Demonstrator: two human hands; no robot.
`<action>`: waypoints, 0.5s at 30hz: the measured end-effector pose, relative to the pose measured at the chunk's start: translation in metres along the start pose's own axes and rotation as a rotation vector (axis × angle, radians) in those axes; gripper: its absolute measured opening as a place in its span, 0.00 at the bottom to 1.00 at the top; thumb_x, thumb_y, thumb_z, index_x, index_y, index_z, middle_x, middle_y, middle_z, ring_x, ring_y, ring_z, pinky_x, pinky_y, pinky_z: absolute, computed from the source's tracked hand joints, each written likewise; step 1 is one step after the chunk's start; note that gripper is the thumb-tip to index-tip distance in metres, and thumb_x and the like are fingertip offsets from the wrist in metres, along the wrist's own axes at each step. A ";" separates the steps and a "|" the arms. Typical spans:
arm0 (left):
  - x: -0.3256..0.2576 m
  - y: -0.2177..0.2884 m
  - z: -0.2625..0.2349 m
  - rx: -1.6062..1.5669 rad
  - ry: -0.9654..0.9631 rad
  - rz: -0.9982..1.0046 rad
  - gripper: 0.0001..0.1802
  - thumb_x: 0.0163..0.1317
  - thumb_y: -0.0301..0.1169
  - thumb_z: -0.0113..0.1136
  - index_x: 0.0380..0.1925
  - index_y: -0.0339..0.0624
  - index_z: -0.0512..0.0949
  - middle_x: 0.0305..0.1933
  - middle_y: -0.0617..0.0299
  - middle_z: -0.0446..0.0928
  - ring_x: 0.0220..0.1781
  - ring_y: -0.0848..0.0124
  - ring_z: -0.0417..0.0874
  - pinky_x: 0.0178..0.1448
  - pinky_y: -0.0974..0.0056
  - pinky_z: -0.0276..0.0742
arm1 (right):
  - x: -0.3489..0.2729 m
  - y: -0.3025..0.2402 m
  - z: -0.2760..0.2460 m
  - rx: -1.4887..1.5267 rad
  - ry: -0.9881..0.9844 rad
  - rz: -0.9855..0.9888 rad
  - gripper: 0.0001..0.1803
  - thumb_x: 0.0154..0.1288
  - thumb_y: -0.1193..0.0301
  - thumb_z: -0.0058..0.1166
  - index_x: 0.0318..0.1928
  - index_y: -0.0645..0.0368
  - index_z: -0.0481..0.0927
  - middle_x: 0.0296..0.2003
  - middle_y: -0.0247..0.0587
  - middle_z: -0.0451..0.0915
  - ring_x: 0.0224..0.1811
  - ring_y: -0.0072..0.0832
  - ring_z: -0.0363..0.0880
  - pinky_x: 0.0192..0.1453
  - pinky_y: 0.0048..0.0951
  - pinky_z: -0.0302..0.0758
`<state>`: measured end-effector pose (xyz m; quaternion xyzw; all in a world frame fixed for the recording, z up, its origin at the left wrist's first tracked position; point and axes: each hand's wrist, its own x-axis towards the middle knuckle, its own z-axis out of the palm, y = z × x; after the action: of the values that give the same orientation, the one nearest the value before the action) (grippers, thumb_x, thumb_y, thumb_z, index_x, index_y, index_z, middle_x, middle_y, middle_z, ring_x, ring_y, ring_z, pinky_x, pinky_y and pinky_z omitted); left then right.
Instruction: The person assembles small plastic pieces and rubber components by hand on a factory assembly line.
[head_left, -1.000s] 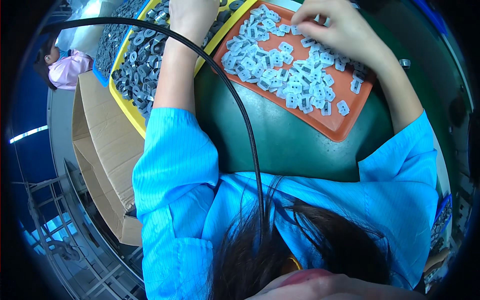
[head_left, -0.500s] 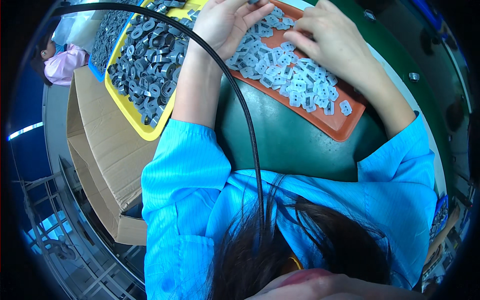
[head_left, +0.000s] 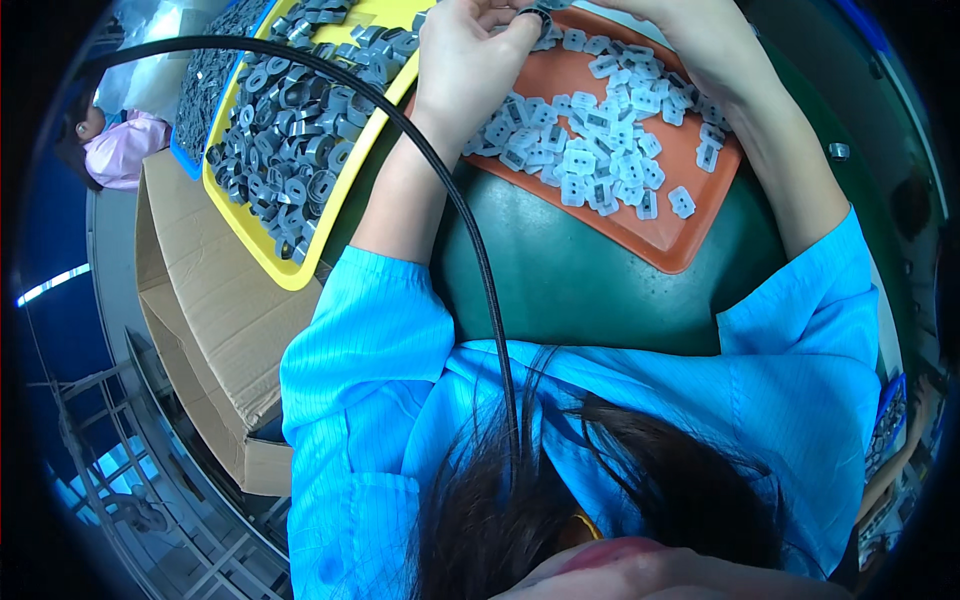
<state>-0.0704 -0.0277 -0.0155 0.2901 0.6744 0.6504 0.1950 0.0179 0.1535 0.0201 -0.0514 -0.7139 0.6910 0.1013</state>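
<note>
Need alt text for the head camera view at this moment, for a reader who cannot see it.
A person in a blue smock holds both hands, left hand and right hand, together over an orange tray of small pale square parts, pinching a small dark ring-shaped part between them. A yellow tray of grey metal rings sits to the left on the green table, beside a cardboard box.

My tray of small flat plates (head_left: 668, 235) lies on the mat (head_left: 590, 290) before me; the tray of ring parts (head_left: 262, 245) sits left, a cardboard box (head_left: 215, 330) nearer left.
</note>
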 end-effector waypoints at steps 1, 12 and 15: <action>0.000 -0.002 0.002 0.001 -0.002 -0.002 0.21 0.66 0.17 0.59 0.59 0.31 0.76 0.48 0.62 0.81 0.47 0.77 0.82 0.53 0.73 0.79 | 0.002 0.002 0.000 -0.030 0.029 -0.031 0.07 0.67 0.73 0.68 0.39 0.66 0.87 0.34 0.37 0.87 0.34 0.18 0.82 0.41 0.20 0.79; -0.004 -0.003 0.012 -0.069 -0.017 0.060 0.20 0.68 0.17 0.58 0.59 0.28 0.75 0.48 0.60 0.82 0.50 0.74 0.83 0.56 0.71 0.80 | 0.004 0.008 -0.010 -0.127 0.000 0.003 0.07 0.67 0.73 0.68 0.39 0.66 0.87 0.32 0.36 0.86 0.32 0.19 0.82 0.39 0.20 0.79; -0.005 -0.004 0.013 -0.088 -0.038 0.053 0.20 0.68 0.17 0.57 0.60 0.27 0.75 0.50 0.58 0.82 0.51 0.73 0.84 0.57 0.70 0.80 | 0.001 0.007 -0.012 -0.125 -0.026 0.042 0.08 0.67 0.74 0.68 0.40 0.67 0.86 0.33 0.37 0.87 0.34 0.20 0.83 0.40 0.20 0.80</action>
<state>-0.0585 -0.0208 -0.0212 0.3113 0.6334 0.6788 0.2031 0.0186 0.1660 0.0136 -0.0633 -0.7557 0.6476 0.0741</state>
